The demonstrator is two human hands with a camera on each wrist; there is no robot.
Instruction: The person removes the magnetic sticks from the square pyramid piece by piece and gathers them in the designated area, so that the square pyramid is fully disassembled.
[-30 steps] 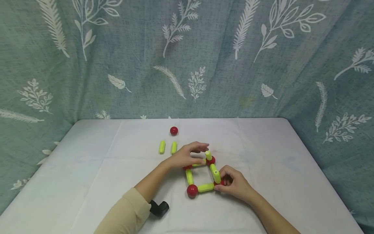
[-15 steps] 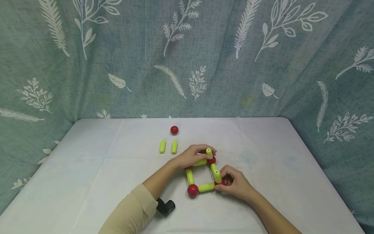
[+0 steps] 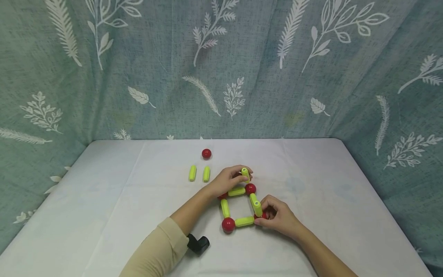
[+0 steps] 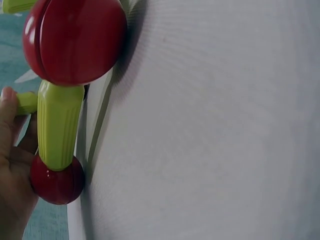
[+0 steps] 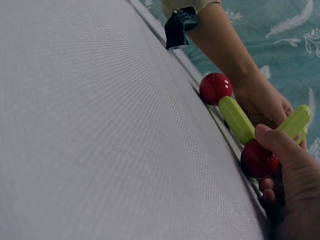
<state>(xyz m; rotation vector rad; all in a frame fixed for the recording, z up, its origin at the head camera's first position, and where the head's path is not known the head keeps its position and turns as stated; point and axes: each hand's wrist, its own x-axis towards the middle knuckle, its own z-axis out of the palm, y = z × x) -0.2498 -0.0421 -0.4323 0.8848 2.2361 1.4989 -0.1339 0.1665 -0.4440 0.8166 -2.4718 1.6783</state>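
Four-sided frame of yellow-green toy rods and red balls lies on the table; its near-left ball (image 3: 228, 225) and far-right ball (image 3: 250, 189) show plainly. My left hand (image 3: 223, 181) pinches a short yellow-green rod (image 3: 245, 174) upright, just above the far-right ball. In the left wrist view that rod (image 4: 27, 102) shows by the thumb, behind the far-left ball (image 4: 57, 182). My right hand (image 3: 282, 217) grips the near-right ball (image 5: 257, 160), thumb on top. An upright rod (image 3: 257, 208) stands on that ball. The fingers partly hide it.
Two loose yellow-green rods, the left rod (image 3: 192, 173) and the right rod (image 3: 206, 174), lie beyond the left arm. A single red ball (image 3: 206, 154) sits farther back. A black wrist device (image 3: 198, 244) hangs under the left forearm. Patterned curtain (image 3: 221, 69) borders the white table (image 3: 104, 200).
My left hand has reached right, taken hold of the upright rod on the far-right ball and raised it off that ball. The right hand has stayed on the near-right ball.
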